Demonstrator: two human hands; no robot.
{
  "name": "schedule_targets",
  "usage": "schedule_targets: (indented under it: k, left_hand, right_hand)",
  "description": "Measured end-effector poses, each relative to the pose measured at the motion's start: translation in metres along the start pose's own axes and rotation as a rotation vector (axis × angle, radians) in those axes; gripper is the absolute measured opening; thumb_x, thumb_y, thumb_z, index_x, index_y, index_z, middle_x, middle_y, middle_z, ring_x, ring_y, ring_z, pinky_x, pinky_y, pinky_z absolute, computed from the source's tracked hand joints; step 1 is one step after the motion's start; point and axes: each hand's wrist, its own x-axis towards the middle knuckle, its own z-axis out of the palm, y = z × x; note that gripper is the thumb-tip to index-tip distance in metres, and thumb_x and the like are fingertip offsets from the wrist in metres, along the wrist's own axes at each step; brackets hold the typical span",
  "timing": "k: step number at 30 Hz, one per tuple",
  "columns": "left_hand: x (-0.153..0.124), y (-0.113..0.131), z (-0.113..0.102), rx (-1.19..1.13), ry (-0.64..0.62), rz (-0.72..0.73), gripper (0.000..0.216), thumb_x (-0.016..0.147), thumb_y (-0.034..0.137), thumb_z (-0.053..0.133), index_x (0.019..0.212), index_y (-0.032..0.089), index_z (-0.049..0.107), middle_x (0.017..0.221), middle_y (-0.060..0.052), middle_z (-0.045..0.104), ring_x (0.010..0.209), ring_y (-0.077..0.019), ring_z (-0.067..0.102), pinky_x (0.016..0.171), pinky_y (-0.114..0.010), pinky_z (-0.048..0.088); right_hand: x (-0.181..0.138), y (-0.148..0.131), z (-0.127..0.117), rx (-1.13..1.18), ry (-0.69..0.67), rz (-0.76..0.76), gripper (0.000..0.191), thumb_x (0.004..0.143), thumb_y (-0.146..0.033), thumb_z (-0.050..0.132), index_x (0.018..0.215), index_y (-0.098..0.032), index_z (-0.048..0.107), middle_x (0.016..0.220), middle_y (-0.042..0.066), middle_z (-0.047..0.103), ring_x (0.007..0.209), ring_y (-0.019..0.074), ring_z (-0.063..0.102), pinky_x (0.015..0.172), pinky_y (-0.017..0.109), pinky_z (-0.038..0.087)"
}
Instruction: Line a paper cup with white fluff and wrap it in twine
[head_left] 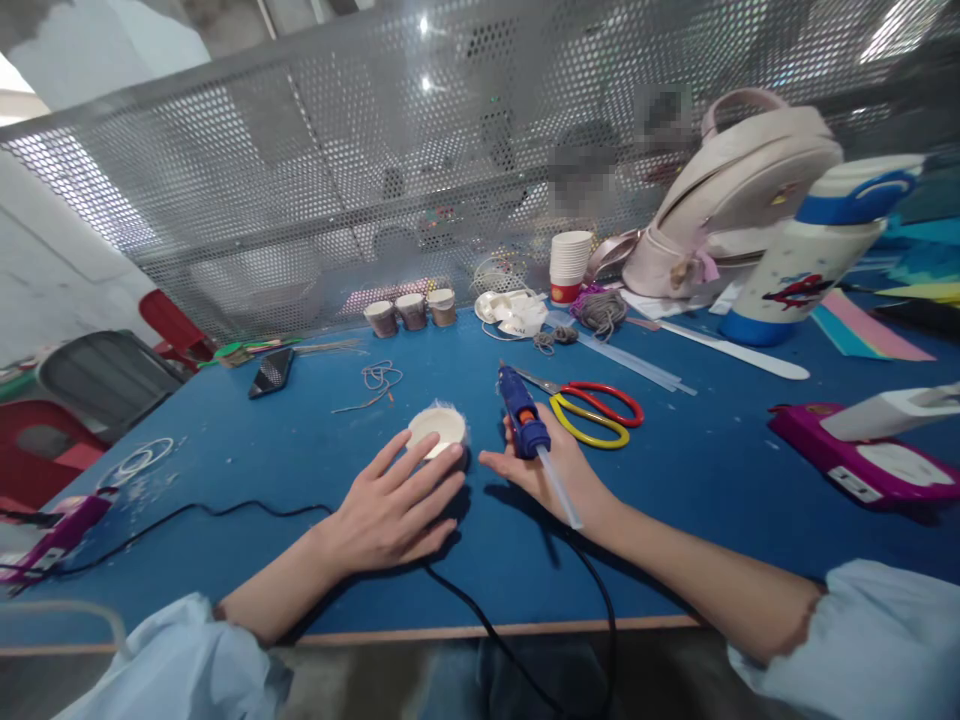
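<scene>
My right hand (pixel 566 470) is wrapped round a blue glue gun (pixel 517 405), its nozzle pointing away from me and a clear glue stick (pixel 558 487) poking out of its back. Fingers outstretched, my left hand (pixel 405 505) rests over a small white paper cup (pixel 437 428), touching its near rim; wisps of thread or glue cling to the far side. Just right of the glue gun lie scissors (pixel 592 412) with one red and one yellow handle. A loose grey string (pixel 379 380) lies beyond the cup.
Wrapped cups (pixel 410 312), stacked paper cups (pixel 571 266) and grey yarn (pixel 600 312) line the back of the blue table (pixel 300 450). A bottle (pixel 806 260) and backpack (pixel 739 200) stand at right. Purple power strips (pixel 862 455) sit at both sides; a black cord (pixel 480 610) crosses the front edge.
</scene>
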Motion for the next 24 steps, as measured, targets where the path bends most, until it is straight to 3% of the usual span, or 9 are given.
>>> schedule_targets:
  k: [5,14,21,24]
  left_hand:
    - [0.013,-0.004,0.011,0.024,-0.102,0.038,0.056,0.09,0.044,0.051,0.133,0.008,0.048,0.14,-0.015,0.051,0.138,-0.0288,0.034,0.117,-0.045,0.022]
    - [0.01,-0.002,0.018,0.04,-0.082,0.083,0.059,0.09,0.048,0.05,0.126,0.002,0.053,0.13,-0.017,0.06,0.135,-0.0288,0.04,0.116,-0.039,0.024]
    - [0.006,-0.002,0.012,-0.141,-0.06,0.132,0.044,0.09,0.042,0.052,0.116,0.007,0.061,0.118,-0.013,0.068,0.132,-0.0263,0.044,0.119,-0.041,0.014]
    - [0.005,-0.002,0.003,-0.192,-0.002,0.147,0.035,0.091,0.035,0.05,0.112,0.01,0.062,0.113,-0.012,0.069,0.126,-0.0269,0.05,0.117,-0.044,0.022]
  right_hand:
    - [0.0,-0.001,0.0,-0.015,0.003,-0.006,0.043,0.07,-0.044,0.075,0.093,-0.023,0.045,0.071,-0.005,0.052,0.057,0.0118,0.048,0.055,0.028,0.045]
    - [-0.002,-0.006,-0.001,-0.037,-0.025,0.004,0.041,0.071,-0.046,0.073,0.09,-0.022,0.046,0.078,-0.002,0.051,0.058,0.0121,0.046,0.052,0.027,0.043]
    - [-0.001,-0.006,-0.002,-0.053,-0.036,0.015,0.04,0.072,-0.046,0.073,0.09,-0.023,0.046,0.074,-0.004,0.05,0.057,0.0114,0.046,0.051,0.025,0.04]
    - [-0.001,-0.007,-0.002,-0.093,-0.023,0.004,0.04,0.074,-0.052,0.069,0.09,-0.022,0.046,0.076,-0.003,0.051,0.058,0.0119,0.047,0.053,0.026,0.04]
